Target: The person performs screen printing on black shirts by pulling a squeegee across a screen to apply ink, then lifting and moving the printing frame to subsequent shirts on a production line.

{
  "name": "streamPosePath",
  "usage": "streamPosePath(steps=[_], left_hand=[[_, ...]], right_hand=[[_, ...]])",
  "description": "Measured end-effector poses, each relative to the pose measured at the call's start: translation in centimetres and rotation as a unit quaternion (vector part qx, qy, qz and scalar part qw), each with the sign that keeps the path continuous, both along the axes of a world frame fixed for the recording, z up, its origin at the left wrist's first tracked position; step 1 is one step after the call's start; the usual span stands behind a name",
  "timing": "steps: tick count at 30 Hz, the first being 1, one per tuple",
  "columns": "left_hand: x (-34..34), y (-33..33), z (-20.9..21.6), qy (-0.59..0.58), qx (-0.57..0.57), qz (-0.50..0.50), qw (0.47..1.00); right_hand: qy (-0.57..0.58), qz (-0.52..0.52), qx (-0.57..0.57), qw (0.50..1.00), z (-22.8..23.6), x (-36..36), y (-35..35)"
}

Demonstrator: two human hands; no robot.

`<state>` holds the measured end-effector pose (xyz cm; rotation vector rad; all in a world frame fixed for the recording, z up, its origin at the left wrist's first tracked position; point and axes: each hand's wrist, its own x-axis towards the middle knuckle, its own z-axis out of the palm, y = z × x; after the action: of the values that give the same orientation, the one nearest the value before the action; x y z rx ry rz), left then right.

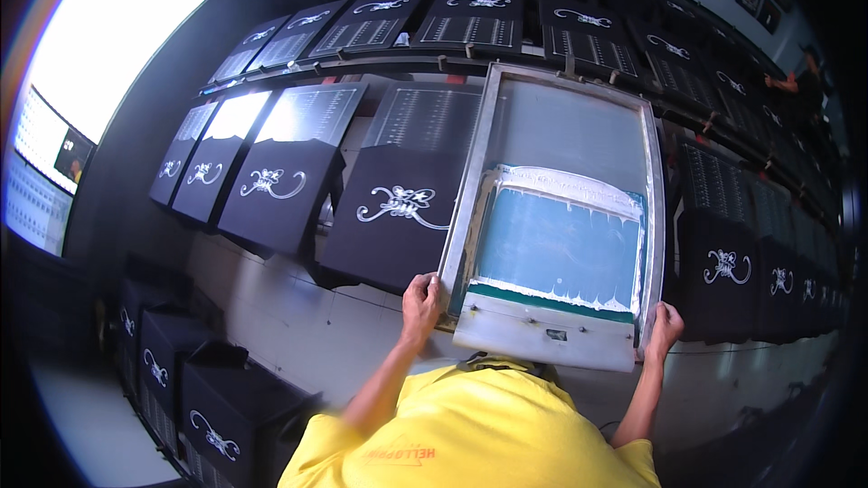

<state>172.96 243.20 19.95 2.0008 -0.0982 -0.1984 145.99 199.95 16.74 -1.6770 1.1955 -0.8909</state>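
Observation:
I hold a metal-framed printing screen (479, 158) over a long table of black shirts. My left hand (420, 300) grips its near left corner and my right hand (665, 323) grips its near right corner. The blue-green mesh (556, 248) carries a band of white ink (570, 188) along its far edge and another along its near edge. A grey plate (542, 336) closes the near end of the frame. Just left of the screen lies a black shirt (398, 217) with a white ornamental print. The shirt under the screen is hidden.
Rows of black shirts with the same white print lie on boards to the left (271, 190), right (728, 271) and on a far row (470, 23). More printed shirts (212, 411) hang low on the left. Another person (796, 81) works at the far right. A bright window (108, 36) is at upper left.

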Motion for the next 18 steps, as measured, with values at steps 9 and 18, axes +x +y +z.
streamPosePath(steps=[9,18], left_hand=[[-1.7,-0.7,-2.8,-0.024,-0.004,0.063,0.998],[-2.8,-1.4,2.2,-0.049,0.082,0.072,0.993]], right_hand=[[-0.015,0.040,0.027,0.999,-3.6,1.0,-2.2],[-0.018,0.053,0.038,0.998,-1.5,1.4,-2.1]])
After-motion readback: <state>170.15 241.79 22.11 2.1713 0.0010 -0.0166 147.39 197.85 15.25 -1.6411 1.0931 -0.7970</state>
